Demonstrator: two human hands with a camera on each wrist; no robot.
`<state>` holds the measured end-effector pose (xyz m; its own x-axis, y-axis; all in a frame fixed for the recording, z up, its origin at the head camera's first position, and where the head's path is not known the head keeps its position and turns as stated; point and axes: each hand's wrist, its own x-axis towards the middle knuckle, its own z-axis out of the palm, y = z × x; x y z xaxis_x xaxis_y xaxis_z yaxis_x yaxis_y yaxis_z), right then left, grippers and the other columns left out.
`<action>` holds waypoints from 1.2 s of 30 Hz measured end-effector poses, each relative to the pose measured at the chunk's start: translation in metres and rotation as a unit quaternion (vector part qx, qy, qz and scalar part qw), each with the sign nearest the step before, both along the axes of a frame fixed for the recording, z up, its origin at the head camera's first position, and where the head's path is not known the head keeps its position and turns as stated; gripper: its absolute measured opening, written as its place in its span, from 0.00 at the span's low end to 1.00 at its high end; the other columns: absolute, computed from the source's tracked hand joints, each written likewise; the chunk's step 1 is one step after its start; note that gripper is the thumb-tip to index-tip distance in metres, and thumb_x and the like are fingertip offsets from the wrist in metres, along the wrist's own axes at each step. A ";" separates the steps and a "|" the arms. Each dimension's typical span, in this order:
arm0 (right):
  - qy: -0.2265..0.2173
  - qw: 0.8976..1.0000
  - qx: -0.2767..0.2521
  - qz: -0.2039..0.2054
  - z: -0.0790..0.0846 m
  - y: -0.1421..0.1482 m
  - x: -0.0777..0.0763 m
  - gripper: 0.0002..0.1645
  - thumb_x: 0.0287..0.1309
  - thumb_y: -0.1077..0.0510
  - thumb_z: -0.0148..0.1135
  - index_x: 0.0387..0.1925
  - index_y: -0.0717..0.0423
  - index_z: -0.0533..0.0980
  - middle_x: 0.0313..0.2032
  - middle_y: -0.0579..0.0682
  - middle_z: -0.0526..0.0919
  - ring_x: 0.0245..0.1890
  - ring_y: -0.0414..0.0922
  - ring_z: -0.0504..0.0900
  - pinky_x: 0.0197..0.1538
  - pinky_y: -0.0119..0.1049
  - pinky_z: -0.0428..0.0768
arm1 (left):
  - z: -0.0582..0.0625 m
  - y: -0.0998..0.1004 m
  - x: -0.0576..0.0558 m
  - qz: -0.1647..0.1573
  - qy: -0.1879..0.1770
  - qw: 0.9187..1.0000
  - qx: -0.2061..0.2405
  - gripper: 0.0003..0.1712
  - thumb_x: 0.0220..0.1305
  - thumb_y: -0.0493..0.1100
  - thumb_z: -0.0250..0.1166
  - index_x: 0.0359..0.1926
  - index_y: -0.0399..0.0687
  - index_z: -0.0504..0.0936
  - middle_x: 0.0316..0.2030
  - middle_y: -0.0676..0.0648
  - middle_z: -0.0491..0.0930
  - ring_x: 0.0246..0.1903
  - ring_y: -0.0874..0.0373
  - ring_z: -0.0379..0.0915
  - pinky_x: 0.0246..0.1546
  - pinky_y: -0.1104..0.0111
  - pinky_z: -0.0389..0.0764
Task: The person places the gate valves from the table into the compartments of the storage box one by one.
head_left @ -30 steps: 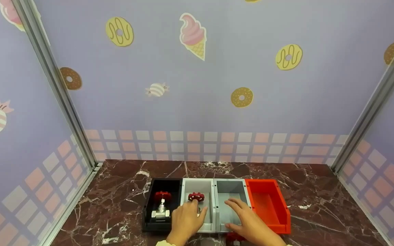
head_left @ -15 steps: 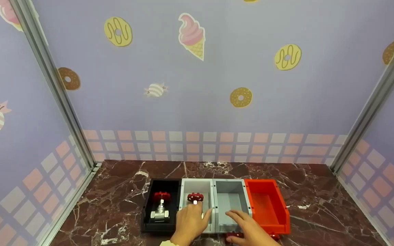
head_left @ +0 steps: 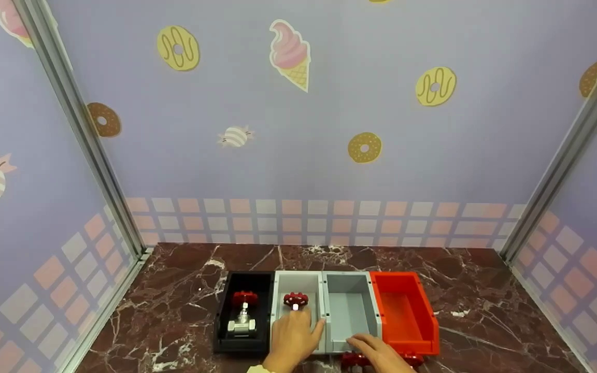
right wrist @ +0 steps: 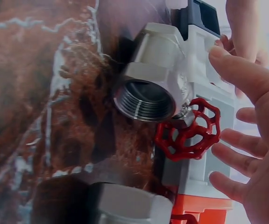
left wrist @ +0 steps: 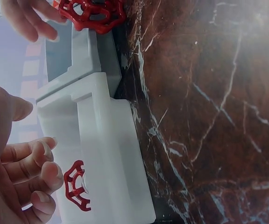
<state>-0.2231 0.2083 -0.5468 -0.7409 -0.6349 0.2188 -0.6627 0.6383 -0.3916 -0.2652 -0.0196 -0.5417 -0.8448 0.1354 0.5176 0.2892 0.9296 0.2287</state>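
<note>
Fingers [right wrist: 237,159] hung loosely apart, I saw: right hand [head_left: 380,355] near a red-wheeled valve [right wrist: 158,65], left hand [head_left: 294,336] over the white bin [left wrist: 118,158]

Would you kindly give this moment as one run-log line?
Left grip: empty, at white bin | right grip: empty, near valve before grey bin | black bin: one valve

Pastel doughnut-print wall [head_left: 324,122], seemingly marble tabletop [head_left: 164,311]

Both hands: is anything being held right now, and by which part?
Nothing is held. The left hand is loosely curled at the white bin; the right hand is near a red valve wheel, not gripping.
</note>
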 end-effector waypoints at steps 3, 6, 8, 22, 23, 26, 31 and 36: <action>0.048 0.999 0.006 0.002 -0.007 0.002 0.003 0.33 0.56 0.38 0.54 0.57 0.54 0.69 0.48 0.55 0.76 0.43 0.50 0.77 0.40 0.41 0.79 | -0.001 0.002 0.001 -0.002 0.000 1.000 0.001 0.21 0.50 0.62 0.63 0.21 0.49 0.76 0.14 0.48 0.76 0.13 0.52 0.71 0.10 0.63 0.59; 0.050 0.999 0.019 -0.008 -0.010 0.002 0.006 0.33 0.57 0.38 0.52 0.57 0.53 0.69 0.48 0.55 0.76 0.42 0.49 0.77 0.39 0.41 0.79 | -0.001 0.003 0.001 -0.005 -0.010 1.000 0.003 0.21 0.51 0.62 0.62 0.21 0.49 0.76 0.14 0.47 0.76 0.13 0.52 0.71 0.11 0.63 0.60; 0.036 0.999 0.034 -0.022 -0.010 0.001 0.009 0.33 0.57 0.36 0.50 0.57 0.51 0.69 0.48 0.55 0.76 0.43 0.49 0.77 0.39 0.42 0.79 | -0.001 0.005 0.001 -0.006 -0.019 1.000 0.006 0.22 0.51 0.62 0.62 0.20 0.50 0.76 0.14 0.47 0.76 0.14 0.52 0.72 0.11 0.63 0.60; 0.077 0.994 0.081 -0.020 -0.028 0.000 0.014 0.28 0.63 0.41 0.46 0.62 0.43 0.64 0.50 0.53 0.74 0.40 0.44 0.76 0.37 0.39 0.78 | -0.002 0.014 0.001 0.001 -0.033 0.999 -0.014 0.23 0.50 0.63 0.61 0.21 0.48 0.76 0.16 0.46 0.76 0.14 0.51 0.71 0.11 0.61 0.62; 0.058 0.994 0.087 -0.030 -0.028 -0.001 0.015 0.28 0.63 0.39 0.45 0.62 0.42 0.63 0.51 0.52 0.73 0.42 0.44 0.76 0.38 0.41 0.77 | -0.002 0.014 0.000 0.002 -0.034 0.999 -0.015 0.23 0.50 0.64 0.61 0.21 0.48 0.76 0.15 0.46 0.76 0.14 0.51 0.71 0.11 0.61 0.62; 0.054 0.991 0.099 -0.076 -0.031 -0.005 0.023 0.31 0.61 0.33 0.42 0.64 0.36 0.60 0.53 0.47 0.72 0.43 0.43 0.76 0.40 0.45 0.76 | -0.004 0.016 0.000 0.002 -0.032 0.999 -0.020 0.24 0.50 0.64 0.61 0.21 0.48 0.77 0.15 0.47 0.76 0.14 0.51 0.71 0.11 0.61 0.62; 0.171 0.969 0.104 -0.142 -0.045 -0.010 0.034 0.35 0.56 0.28 0.43 0.64 0.31 0.60 0.54 0.41 0.73 0.46 0.39 0.77 0.42 0.44 0.77 | -0.005 0.020 0.001 -0.003 -0.024 0.999 -0.028 0.23 0.50 0.63 0.62 0.21 0.47 0.77 0.14 0.48 0.74 0.12 0.53 0.68 0.10 0.64 0.60; 0.242 0.953 0.104 -0.149 -0.054 -0.010 0.034 0.36 0.55 0.29 0.46 0.63 0.33 0.61 0.54 0.41 0.74 0.46 0.39 0.78 0.43 0.43 0.78 | -0.005 0.021 0.000 -0.001 -0.039 0.999 -0.030 0.24 0.49 0.64 0.62 0.21 0.47 0.77 0.14 0.48 0.74 0.12 0.53 0.68 0.10 0.63 0.61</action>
<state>-0.1890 0.1982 -0.6004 -0.7386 -0.4794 0.4740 -0.5114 0.8565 0.0694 -0.2647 0.0016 -0.5468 -0.8822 0.1655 0.4408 0.2737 0.9420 0.1942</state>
